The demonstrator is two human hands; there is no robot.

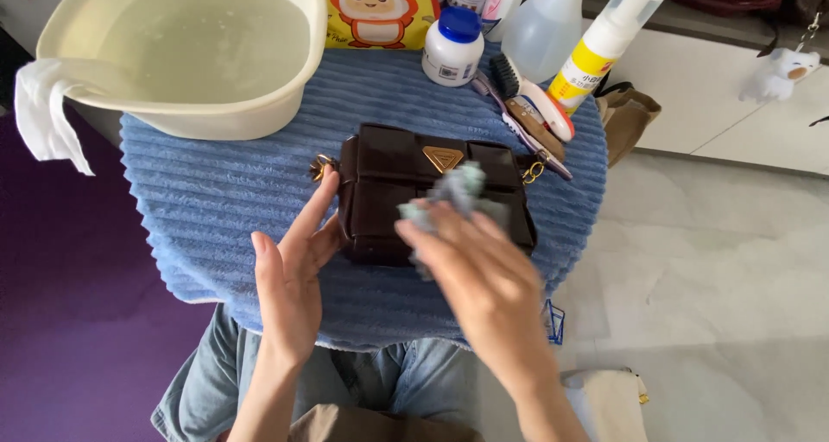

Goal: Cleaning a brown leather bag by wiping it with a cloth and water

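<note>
Around the blue ribbed mat [199, 192]
A cream basin of water [186, 49] with a white cloth [43, 110] over its rim, a blue-capped white jar [452, 47], brushes [531, 105], a clear spray bottle [546, 28], a yellow-labelled pump bottle [600, 49].

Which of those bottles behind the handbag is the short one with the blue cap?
The squat white jar-like bottle, just behind the dark brown handbag. The clear spray bottle and the yellow-labelled pump bottle beside it are taller, neither with a blue cap.

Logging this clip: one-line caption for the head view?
Right hand presses a grey cloth on a dark brown handbag; left hand steadies its side.
</note>
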